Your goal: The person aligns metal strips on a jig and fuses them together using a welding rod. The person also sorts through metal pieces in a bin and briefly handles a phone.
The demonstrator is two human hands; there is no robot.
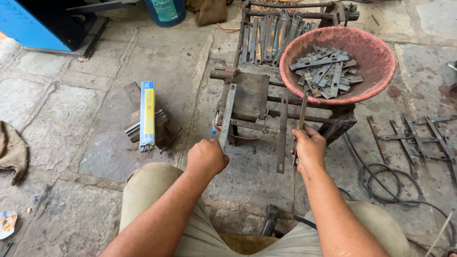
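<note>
Two flat steel strips are in the hands: the left hand [206, 156] grips one strip [227, 115] lying on the rusty welding jig [251, 95], the right hand [310, 148] clasps another strip [303, 112] near the red basin [376, 52]. Seating each strip flush against the jig looks wise.

Red bowl [376, 52] of flat metal pieces [326, 71], blue-yellow box of welding rods [147, 114], black cable [390, 183], brown cloth [13, 150]

Bare floor [71, 119] is left open at left; passage ahead is blocked by rusty jig [252, 95], red basin [376, 52] and electrode box [147, 114].
</note>
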